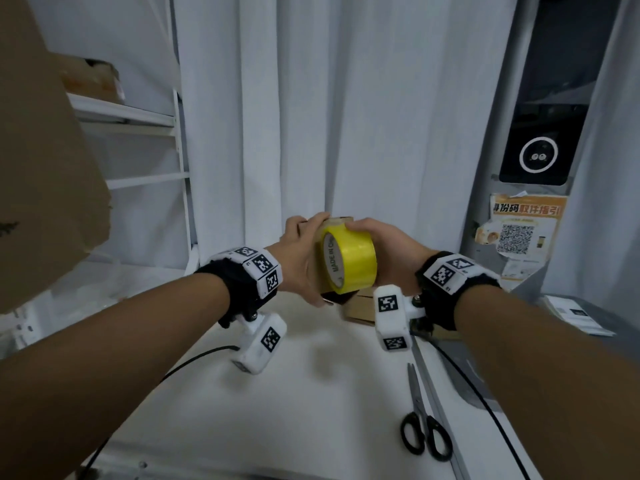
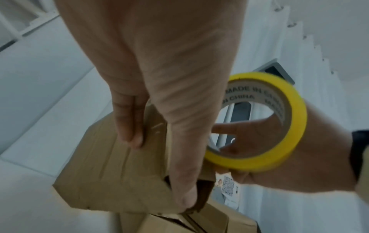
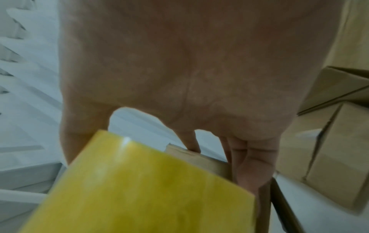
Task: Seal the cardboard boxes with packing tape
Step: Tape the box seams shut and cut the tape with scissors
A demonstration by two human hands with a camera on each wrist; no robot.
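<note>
Above the white table (image 1: 294, 393) my left hand (image 1: 304, 258) grips a small brown cardboard box (image 1: 337, 221), which the hands mostly hide in the head view. In the left wrist view the left hand (image 2: 159, 78) has fingers lying on the box (image 2: 111, 165) and the thumb along its edge. My right hand (image 1: 391, 258) holds a yellow tape roll (image 1: 353, 261) against that box. Fingers of the right hand (image 2: 299, 170) pass through the core of the roll (image 2: 279, 151). The right wrist view shows the roll (image 3: 139, 189) close under the palm (image 3: 179, 71).
Black-handled scissors (image 1: 424, 427) lie on the table's right side. More cardboard boxes (image 1: 360, 308) stand on the table beyond my hands. A large cardboard sheet (image 1: 45, 168) leans at the left before a white shelf (image 1: 138, 116). White curtains hang behind.
</note>
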